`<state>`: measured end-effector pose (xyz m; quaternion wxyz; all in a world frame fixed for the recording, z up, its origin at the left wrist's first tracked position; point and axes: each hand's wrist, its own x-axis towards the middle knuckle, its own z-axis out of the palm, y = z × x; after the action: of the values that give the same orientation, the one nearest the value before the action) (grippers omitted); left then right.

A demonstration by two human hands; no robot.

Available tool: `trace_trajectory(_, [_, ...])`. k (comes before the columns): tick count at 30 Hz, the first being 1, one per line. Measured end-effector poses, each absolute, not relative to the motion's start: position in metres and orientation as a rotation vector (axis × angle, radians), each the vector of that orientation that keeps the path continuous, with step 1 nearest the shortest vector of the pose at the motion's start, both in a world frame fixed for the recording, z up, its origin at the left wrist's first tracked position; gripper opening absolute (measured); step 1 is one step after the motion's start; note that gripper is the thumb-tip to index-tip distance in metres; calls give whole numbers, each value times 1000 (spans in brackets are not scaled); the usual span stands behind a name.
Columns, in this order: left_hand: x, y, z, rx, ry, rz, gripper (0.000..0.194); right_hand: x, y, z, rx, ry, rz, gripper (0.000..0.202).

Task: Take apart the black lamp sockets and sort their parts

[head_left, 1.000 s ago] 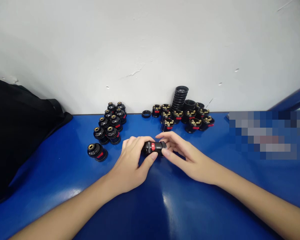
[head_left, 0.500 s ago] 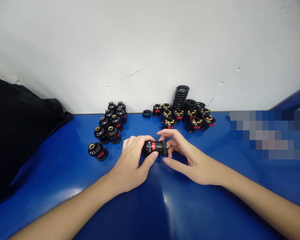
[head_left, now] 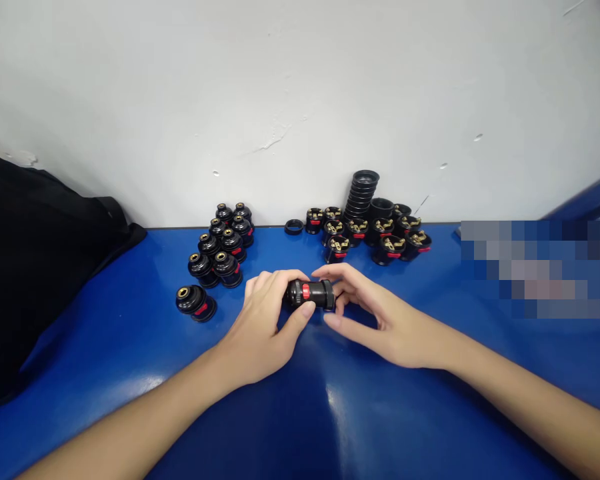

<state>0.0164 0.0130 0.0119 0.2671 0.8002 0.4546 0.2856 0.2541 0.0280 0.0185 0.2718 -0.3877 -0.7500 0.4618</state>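
Note:
Between my hands a black cylindrical part with a red tab (head_left: 317, 293) lies sideways over the blue table. My left hand (head_left: 267, 327) is wrapped round its left end, thumb on the near side. At the right end is a black ribbed ring (head_left: 329, 295). Around that ring my right hand (head_left: 370, 313) curves with thumb and fingers apart; some fingertips are beside or behind the ring, and whether they touch it I cannot tell. One black part with a brass-coloured centre (head_left: 196, 303) stands left of my left hand.
Several capped black parts (head_left: 227, 268) stand at the back left. Several open black parts with brass contacts (head_left: 391, 249) and a stack of black rings (head_left: 363, 195) stand at the back right. A loose ring (head_left: 294, 227) lies between. Black cloth (head_left: 40, 253) covers the left edge.
My right hand's thumb and index finger have shifted slightly left around the ring end. My left hand keeps its hold, almost unmoved.

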Motion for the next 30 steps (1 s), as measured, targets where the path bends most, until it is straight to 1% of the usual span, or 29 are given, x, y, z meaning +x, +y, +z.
trace_trajectory(2, [16,13,12,2155,1228,769,21,253,28,18,-1063,-2001,1259,37])
trace_trajectory(6, [17,13,11,2161,1231,762,21,252,28,16,-1031,-2012,1204,46])
trace_trajectory(9, [16,13,11,2158,1235,761,21,253,29,16,-1068,-1989,1248,37])
trace_trajectory(10, [16,13,11,2158,1239,761,21,253,30,16,-1061,-1987,1247,38])
trace_trajectory(13, [17,13,11,2162,1240,761,20,254,29,16,-1022,-2006,1218,53])
trace_trajectory(16, [17,13,12,2163,1233,758,20,255,29,15,-1057,-1981,1254,39])
trace_trajectory(17, [17,13,12,2162,1235,759,20,255,30,15,-1050,-1977,1257,39])
trace_trajectory(20, [17,13,11,2160,1236,764,21,256,31,15,-996,-2012,1249,55])
trace_trajectory(21, [16,13,11,2160,1234,763,21,256,31,16,-1004,-2015,1268,53])
trace_trajectory(23, [16,13,11,2160,1234,760,21,257,32,15,-1039,-1992,1298,41])
trace_trajectory(25, [16,13,11,2158,1238,758,21,256,33,15,-1025,-1980,1283,42])
trace_trajectory(27, [16,13,10,2159,1241,758,21,255,33,14,-991,-1984,1243,52])
trace_trajectory(28, [16,13,10,2161,1241,759,21,255,34,14,-998,-1973,1240,51])
trace_trajectory(30, [16,13,10,2167,1239,756,20,253,34,13,-1051,-1905,1264,39])
